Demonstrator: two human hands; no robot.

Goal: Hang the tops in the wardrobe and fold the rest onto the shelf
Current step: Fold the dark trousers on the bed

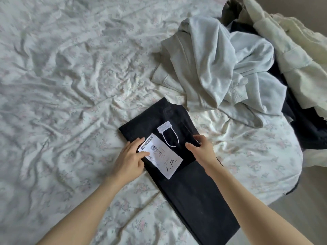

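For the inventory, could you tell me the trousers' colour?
Black trousers, clearest in the head view.

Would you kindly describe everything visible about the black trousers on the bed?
The black trousers lie flat on the floral bedsheet, partly folded, in a dark denim-like fabric. A white paper tag and a white plastic tag with a cord loop rest on top. The left hand touches the paper tag; the right hand grips the fold's edge.

Two bare forearms come in from the bottom edge, with no sleeves showing anywhere up to the frame's border. The left hand (130, 155) and right hand (201, 146) wear no gloves, rings, watch or bracelets. The fingers are slender, and the nails look short and unpainted.
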